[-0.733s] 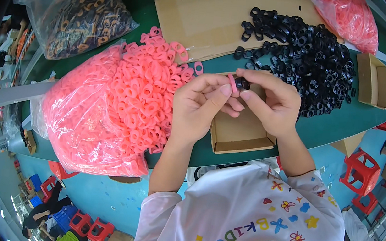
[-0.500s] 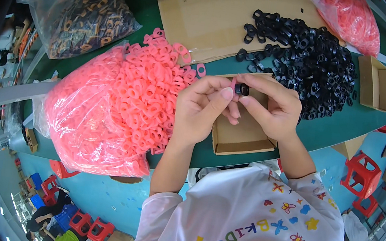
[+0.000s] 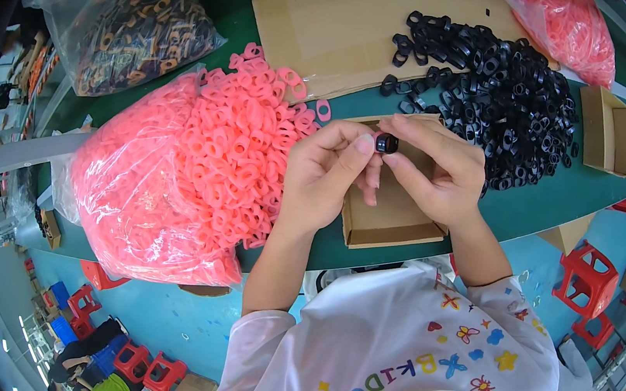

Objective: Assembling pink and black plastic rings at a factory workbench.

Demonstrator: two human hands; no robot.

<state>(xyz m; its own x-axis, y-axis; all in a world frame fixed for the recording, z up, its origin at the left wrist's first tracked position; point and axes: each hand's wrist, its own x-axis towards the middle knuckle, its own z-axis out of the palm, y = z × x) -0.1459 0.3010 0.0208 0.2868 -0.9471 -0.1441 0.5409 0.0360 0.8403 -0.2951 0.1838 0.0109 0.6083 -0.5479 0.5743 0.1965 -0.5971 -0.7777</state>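
Observation:
A small black plastic ring-shaped piece [image 3: 387, 144] is pinched between both my hands, above an open cardboard box [image 3: 386, 240]. My left hand [image 3: 328, 172] grips its left side with thumb and forefinger; the other fingers curl below. From the right, the thumb and forefinger of my right hand [image 3: 445, 171] close on the piece. A sliver of pink shows at the left fingertips, mostly hidden. Left of my left hand spreads a heap of pink oval rings [image 3: 233, 147], spilling from a clear plastic bag [image 3: 129, 196]. Behind my right hand lies a pile of black ring pieces [image 3: 508, 102].
A flat cardboard sheet [image 3: 335, 18] covers the far part of the green table [image 3: 538, 211]. A bag of dark and tan pieces [image 3: 154, 27] sits far left, a bag of pink pieces [image 3: 571, 36] far right. Another small cardboard box [image 3: 606, 134] stands right. Red stools [image 3: 588, 280] are beyond.
The black piece has turned slightly in my fingers and shifted a little left. Less pink shows beside it now. Both hands keep their pinch.

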